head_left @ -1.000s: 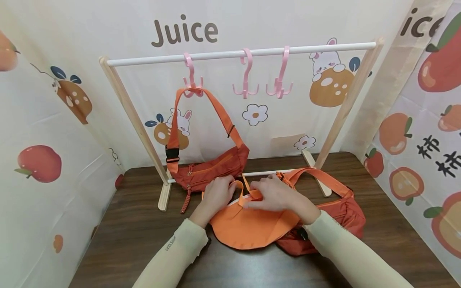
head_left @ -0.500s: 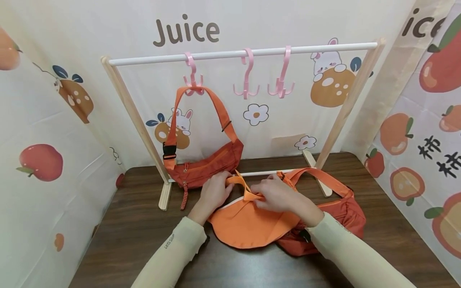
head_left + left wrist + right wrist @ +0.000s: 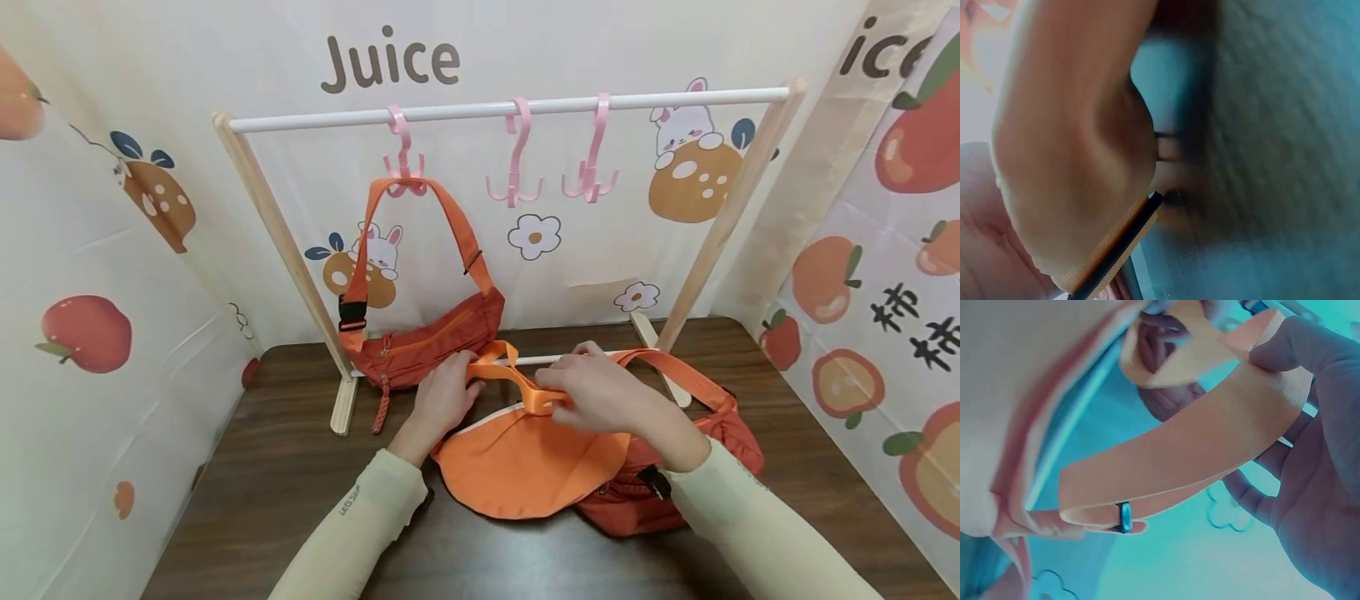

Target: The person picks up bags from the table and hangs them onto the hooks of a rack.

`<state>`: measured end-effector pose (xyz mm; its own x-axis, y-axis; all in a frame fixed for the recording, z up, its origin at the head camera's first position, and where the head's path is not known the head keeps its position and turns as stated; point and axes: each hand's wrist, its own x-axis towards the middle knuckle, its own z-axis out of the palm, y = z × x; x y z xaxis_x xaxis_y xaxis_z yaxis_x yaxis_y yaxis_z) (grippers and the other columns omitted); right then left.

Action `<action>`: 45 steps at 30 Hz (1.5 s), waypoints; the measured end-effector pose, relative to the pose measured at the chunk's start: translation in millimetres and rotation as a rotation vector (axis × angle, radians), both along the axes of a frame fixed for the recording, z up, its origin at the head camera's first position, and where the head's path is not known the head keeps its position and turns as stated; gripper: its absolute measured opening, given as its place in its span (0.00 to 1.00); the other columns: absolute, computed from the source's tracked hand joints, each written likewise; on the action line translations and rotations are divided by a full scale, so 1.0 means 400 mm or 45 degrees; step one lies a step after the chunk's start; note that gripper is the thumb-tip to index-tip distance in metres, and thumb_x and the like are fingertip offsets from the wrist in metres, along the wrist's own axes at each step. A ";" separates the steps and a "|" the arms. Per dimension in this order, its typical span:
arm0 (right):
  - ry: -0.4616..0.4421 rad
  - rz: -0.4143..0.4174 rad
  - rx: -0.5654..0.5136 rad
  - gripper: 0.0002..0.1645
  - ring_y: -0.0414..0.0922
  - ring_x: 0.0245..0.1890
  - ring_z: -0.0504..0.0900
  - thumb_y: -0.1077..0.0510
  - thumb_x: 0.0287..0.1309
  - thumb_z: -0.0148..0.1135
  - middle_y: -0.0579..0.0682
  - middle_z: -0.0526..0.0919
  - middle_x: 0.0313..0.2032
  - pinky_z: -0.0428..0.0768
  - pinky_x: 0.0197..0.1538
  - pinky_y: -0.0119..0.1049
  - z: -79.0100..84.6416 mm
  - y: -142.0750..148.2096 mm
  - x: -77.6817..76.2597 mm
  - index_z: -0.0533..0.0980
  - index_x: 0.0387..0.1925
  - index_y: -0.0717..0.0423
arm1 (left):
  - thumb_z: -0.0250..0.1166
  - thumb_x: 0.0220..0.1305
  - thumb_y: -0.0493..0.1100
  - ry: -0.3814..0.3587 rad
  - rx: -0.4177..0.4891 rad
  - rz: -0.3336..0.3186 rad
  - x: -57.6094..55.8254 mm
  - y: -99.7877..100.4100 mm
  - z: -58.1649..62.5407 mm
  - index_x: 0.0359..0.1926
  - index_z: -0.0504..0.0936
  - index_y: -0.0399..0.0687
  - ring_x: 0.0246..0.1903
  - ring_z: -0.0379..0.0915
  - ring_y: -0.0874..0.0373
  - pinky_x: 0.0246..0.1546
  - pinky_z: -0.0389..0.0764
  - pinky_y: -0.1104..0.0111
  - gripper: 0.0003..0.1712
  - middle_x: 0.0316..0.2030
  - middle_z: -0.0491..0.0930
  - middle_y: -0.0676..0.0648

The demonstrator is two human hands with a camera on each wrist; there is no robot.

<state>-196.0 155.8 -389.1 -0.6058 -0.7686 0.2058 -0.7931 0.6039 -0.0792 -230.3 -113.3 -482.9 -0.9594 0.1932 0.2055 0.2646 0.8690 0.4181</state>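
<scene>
An orange waist bag (image 3: 525, 462) lies on the table with its orange strap (image 3: 512, 372) looped up above it. My left hand (image 3: 444, 392) holds the strap's left part, right beside the lower edge of a rust-red waist bag (image 3: 435, 337). The right wrist view shows my right hand (image 3: 1322, 425) pinching a wide section of the strap between thumb and fingers, with a small slider (image 3: 1124, 517) farther along it. The rust-red bag hangs by its orange strap from a pink hook (image 3: 403, 146). My left wrist fills much of the left wrist view, hiding its fingertips.
A second rust-red bag (image 3: 630, 508) lies under my right forearm, partly covered by the orange one. Two more pink hooks (image 3: 515, 158) hang from the white rail (image 3: 675, 102) of the wooden rack. Printed cloth (image 3: 90, 208) surrounds the table (image 3: 247, 500).
My right hand has moved up and right, spreading the strap between both hands. My left hand has shifted slightly left and upward. The hanging bag has swung a little left.
</scene>
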 end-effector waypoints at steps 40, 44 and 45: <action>0.481 0.014 -0.595 0.20 0.53 0.35 0.83 0.73 0.49 0.76 0.56 0.85 0.37 0.83 0.44 0.51 0.228 0.058 0.050 0.75 0.41 0.62 | 0.83 0.58 0.49 -0.199 0.486 -0.026 0.005 -0.016 0.016 0.57 0.81 0.46 0.41 0.78 0.52 0.43 0.81 0.58 0.30 0.44 0.84 0.50; 0.377 -0.034 -0.727 0.21 0.46 0.32 0.79 0.76 0.54 0.71 0.58 0.84 0.41 0.82 0.35 0.35 0.228 0.062 0.050 0.71 0.46 0.65 | 0.81 0.61 0.48 -0.222 0.671 0.007 0.002 -0.025 0.038 0.46 0.82 0.46 0.33 0.77 0.50 0.33 0.74 0.62 0.20 0.34 0.83 0.51; 0.338 -0.045 -0.770 0.21 0.45 0.32 0.78 0.77 0.56 0.69 0.58 0.83 0.42 0.81 0.35 0.31 0.229 0.062 0.050 0.70 0.47 0.66 | 0.81 0.62 0.47 -0.226 0.736 0.004 0.002 -0.027 0.045 0.46 0.81 0.45 0.33 0.79 0.49 0.33 0.76 0.62 0.20 0.33 0.83 0.50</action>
<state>-176.1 180.7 -297.4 -0.4978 -0.4514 0.7406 -0.8129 0.5406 -0.2168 -229.6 -124.0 -465.0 -0.9891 0.0949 0.1127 0.1449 0.4885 0.8605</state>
